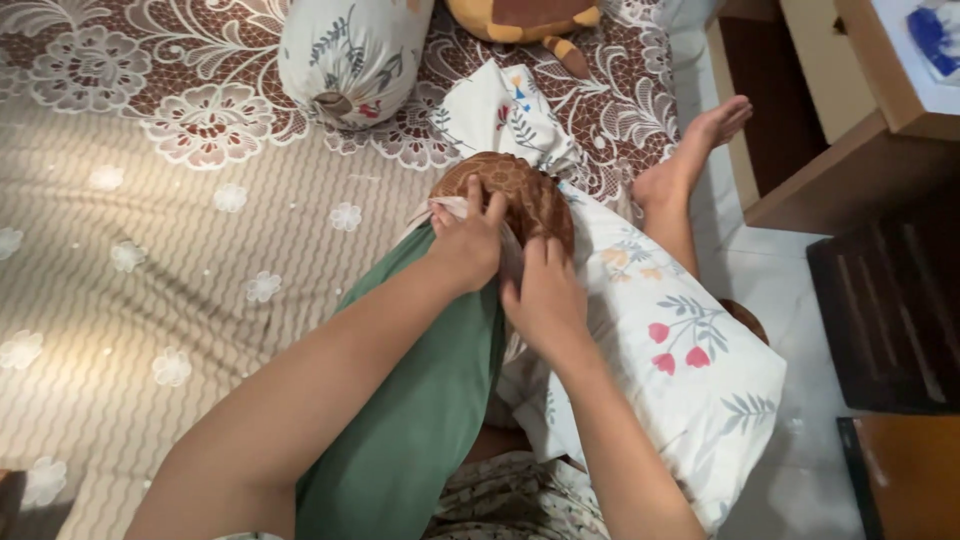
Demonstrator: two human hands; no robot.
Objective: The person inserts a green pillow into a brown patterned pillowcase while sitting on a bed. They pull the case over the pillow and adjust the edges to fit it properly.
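A brown patterned bolster pokes out of a white flowered cover that lies across my lap. My left hand grips the cover's edge and the bolster's end on the left side. My right hand holds the cover's edge just to the right of it, fingers curled over the fabric. A green cloth drapes over my left leg beneath my left forearm. Most of the bolster is hidden inside the cover.
A second bolster in a flowered cover lies on the lace-patterned bed. A brown and yellow soft toy sits at the top. My bare foot rests on the white floor beside a wooden cabinet.
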